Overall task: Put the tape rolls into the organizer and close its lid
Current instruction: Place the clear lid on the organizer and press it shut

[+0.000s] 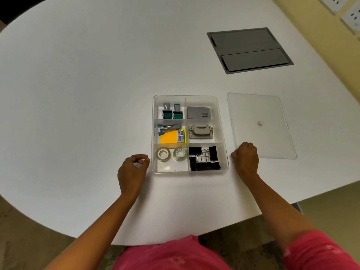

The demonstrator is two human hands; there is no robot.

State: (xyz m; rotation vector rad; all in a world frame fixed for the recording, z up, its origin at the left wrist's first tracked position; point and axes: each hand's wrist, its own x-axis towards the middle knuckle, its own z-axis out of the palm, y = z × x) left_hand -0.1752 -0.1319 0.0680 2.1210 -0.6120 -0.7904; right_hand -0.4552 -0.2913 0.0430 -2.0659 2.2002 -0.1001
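On the white table [97, 94], near its front edge, we see the clear organizer [224, 152] with both tape rolls already lying flat in its near-left compartment: one tape roll [163, 154] to the left, the other tape roll [180, 153] just beside it on the right. What remains, we judge, is the lid [272, 141], a clear flat sheet with a small white knob [260, 123], lying on the table just to the right of the organizer and apart from it, its long axis running away from us much as the organizer's does. Our right hand [245, 158] sits curled into a loose fist between the organizer's near-right corner and the lid's near-left corner; it seems to touch or pinch that corner, though we cannot tell whether it truly grips it. Our left hand [132, 172] rests just left of the organizer, fingers curled with thumb and forefinger nearly meeting, pinching nothing. So the right hand is the nearer one, and the lid would need to travel leftward over the tray. Other compartments hold stamps [172, 113], a stapler [168, 128], sticky notes [168, 139], a punch [200, 131] and binder clips [204, 158]. Farther back a grey cable hatch [249, 49] is set into the tabletop, and wall sockets [350, 16] show on the yellow wall at far right
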